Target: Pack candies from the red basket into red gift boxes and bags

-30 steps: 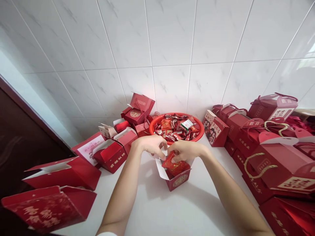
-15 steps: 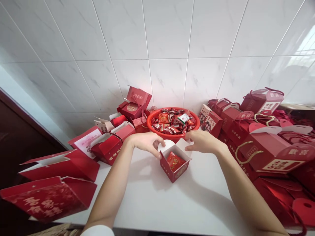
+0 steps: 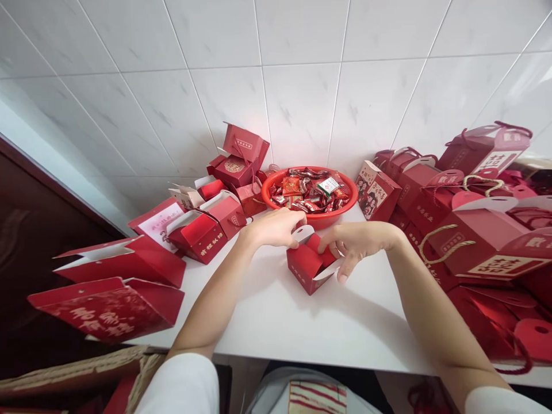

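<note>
A small red gift box point(image 3: 304, 273) stands on the white table, its two red flaps folded inward over the opening and its white-lined end flaps sticking up. My left hand point(image 3: 280, 226) curls around the box's far left side, thumb and fingers at the end flap there. On the other side, my right hand point(image 3: 360, 244) has its fingers on a red flap, while its thumb lies outside the near right end flap. The folded flaps hide the inside of the box. Just behind my hands sits a red basin point(image 3: 310, 218) of wrapped candies point(image 3: 308, 190).
Opened red boxes point(image 3: 202, 238) and red paper bags point(image 3: 107, 307) line the left of the white table point(image 3: 276, 328). Closed red boxes with rope handles point(image 3: 478, 241) are piled on the right. Behind is a tiled wall point(image 3: 302, 109); a cardboard carton point(image 3: 86, 368) stands below the left edge.
The box's red flaps have been folded inward, covering the red packet seen inside before. My right hand has come down onto the flaps. The camera view has tilted downward.
</note>
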### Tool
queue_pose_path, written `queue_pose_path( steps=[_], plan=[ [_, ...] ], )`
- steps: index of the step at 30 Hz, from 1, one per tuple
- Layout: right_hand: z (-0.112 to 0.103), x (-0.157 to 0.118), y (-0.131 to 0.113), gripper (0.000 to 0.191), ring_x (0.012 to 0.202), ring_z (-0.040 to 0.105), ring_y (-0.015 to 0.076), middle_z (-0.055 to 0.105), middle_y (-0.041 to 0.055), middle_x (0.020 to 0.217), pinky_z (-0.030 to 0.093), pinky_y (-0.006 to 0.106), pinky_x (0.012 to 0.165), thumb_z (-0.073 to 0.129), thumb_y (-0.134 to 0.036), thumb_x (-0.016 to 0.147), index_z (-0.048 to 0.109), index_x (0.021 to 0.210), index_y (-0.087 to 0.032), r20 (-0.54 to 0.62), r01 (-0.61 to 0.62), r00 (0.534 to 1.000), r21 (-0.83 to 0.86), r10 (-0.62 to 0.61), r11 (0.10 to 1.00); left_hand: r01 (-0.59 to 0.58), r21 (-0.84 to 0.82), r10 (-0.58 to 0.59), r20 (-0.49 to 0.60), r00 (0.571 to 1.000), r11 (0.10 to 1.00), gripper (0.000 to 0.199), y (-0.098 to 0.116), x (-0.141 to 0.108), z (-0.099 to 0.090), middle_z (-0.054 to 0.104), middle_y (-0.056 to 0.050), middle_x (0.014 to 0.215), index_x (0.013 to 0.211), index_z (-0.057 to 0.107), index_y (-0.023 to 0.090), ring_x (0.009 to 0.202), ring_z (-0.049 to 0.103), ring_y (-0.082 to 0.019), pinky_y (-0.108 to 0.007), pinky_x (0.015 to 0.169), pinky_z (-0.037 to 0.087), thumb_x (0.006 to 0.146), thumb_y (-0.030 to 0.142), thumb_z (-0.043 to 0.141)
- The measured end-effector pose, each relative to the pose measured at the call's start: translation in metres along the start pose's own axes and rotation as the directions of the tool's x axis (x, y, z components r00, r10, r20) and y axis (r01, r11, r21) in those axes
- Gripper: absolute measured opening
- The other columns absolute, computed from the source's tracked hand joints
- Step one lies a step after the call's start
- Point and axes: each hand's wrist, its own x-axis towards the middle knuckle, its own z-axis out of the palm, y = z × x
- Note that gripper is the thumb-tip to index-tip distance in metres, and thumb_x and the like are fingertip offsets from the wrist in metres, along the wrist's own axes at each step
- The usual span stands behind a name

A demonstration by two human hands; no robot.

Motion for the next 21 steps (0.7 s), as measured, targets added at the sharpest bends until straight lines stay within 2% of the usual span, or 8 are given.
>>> queue_pose_path(
  steps=[3,6,9,12,16,21],
  plan=[
    [-0.003,0.001,0.004,0.051,0.07,0.059,0.0147,0.067,0.0018,0.079,0.042,0.024,0.062,0.075,-0.059,0.072,0.068,0.098,-0.015,-0.019,-0.04,0.999,0.052,0.041,0.998,-0.109,-0.071,0.112,0.043,0.993,0.991,0.026,0.004,0.0,0.001,0.069,-0.003,0.088,0.095,0.065,0.019,0.076,0.062,-0.019,-0.027,0.061,0.039,0.075,0.036,0.068],
    [-0.002,0.007,0.007,0.049,0.072,0.061,0.0171,0.068,0.0056,0.085,0.04,0.025,0.058,0.075,-0.059,0.072,0.065,0.093,-0.015,-0.138,-0.191,0.972,-0.001,0.189,0.982,-0.165,-0.123,0.179,0.114,0.977,0.979,0.025,0.004,0.0,0.003,0.067,-0.001,0.081,0.094,0.071,0.02,0.071,0.059,-0.017,-0.026,0.06,0.038,0.082,0.04,0.061],
    [0.001,0.013,0.01,0.052,0.074,0.061,0.0189,0.068,0.0074,0.091,0.039,0.025,0.056,0.077,-0.059,0.071,0.065,0.097,-0.016,-0.155,-0.309,0.943,-0.07,0.295,0.949,-0.159,-0.145,0.181,0.154,0.971,0.977,0.029,0.002,-0.001,0.004,0.063,-0.001,0.074,0.089,0.073,0.021,0.064,0.054,-0.015,-0.027,0.057,0.034,0.088,0.038,0.049],
    [0.004,0.014,0.01,0.051,0.082,0.063,0.0206,0.066,0.0091,0.104,0.042,0.026,0.06,0.075,-0.056,0.074,0.064,0.105,-0.017,-0.15,-0.318,0.941,-0.095,0.302,0.943,-0.133,-0.136,0.154,0.156,0.976,0.982,0.032,0.002,-0.002,0.004,0.064,-0.002,0.077,0.088,0.072,0.022,0.07,0.056,-0.018,-0.028,0.058,0.035,0.088,0.042,0.047],
    [0.008,0.007,-0.007,0.05,0.087,0.064,0.0233,0.066,0.0109,0.107,0.043,0.027,0.061,0.071,-0.052,0.079,0.061,0.114,-0.017,-0.192,-0.337,0.932,-0.146,0.307,0.93,-0.094,-0.075,0.105,0.162,0.981,0.993,0.032,0.007,-0.003,0.007,0.066,-0.004,0.095,0.103,0.068,0.024,0.087,0.061,-0.023,-0.027,0.064,0.04,0.082,0.047,0.059],
    [0.025,0.006,-0.041,0.062,0.083,0.068,0.0283,0.071,0.0124,0.094,0.044,0.031,0.063,0.072,-0.063,0.075,0.062,0.113,-0.014,-0.205,-0.353,0.928,-0.225,0.31,0.908,-0.066,-0.099,0.085,0.2,0.976,0.993,0.03,0.016,-0.003,0.013,0.067,-0.005,0.095,0.103,0.06,0.021,0.08,0.064,-0.022,-0.028,0.06,0.042,0.081,0.04,0.063]
  ],
)
